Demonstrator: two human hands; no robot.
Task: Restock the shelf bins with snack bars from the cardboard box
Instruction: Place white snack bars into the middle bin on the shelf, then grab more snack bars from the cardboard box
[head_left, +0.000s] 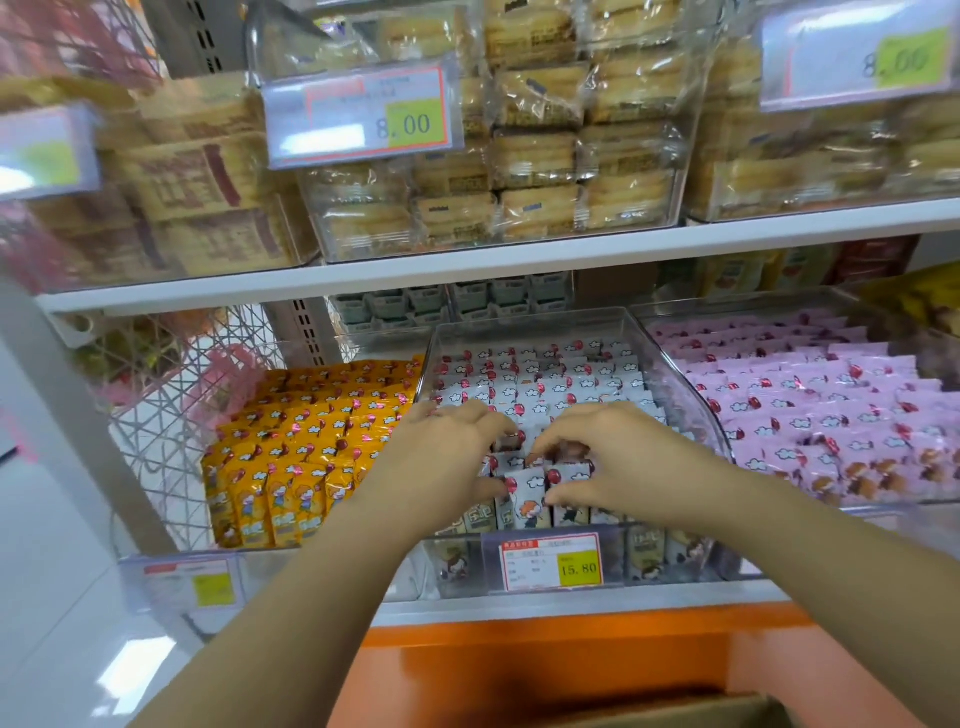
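Note:
A clear plastic bin (524, 325) in the middle of the lower shelf holds rows of white-wrapped snack bars (545, 376) with red balloon prints. Both my hands reach into its front part. My left hand (447, 457) lies over the bars with fingers curved, its thumb against a standing bar (524, 499). My right hand (613, 457) curls over the same front rows, thumb and fingertips pinching bars. A corner of the cardboard box (691, 714) shows at the bottom edge.
A bin of yellow-wrapped bars (291, 441) stands to the left and one of pink-wrapped bars (810, 410) to the right. Price tag 15.80 (550, 564) hangs on the shelf front. Packaged cakes (535, 156) fill the upper shelf. A pink wire basket (171, 395) sits at far left.

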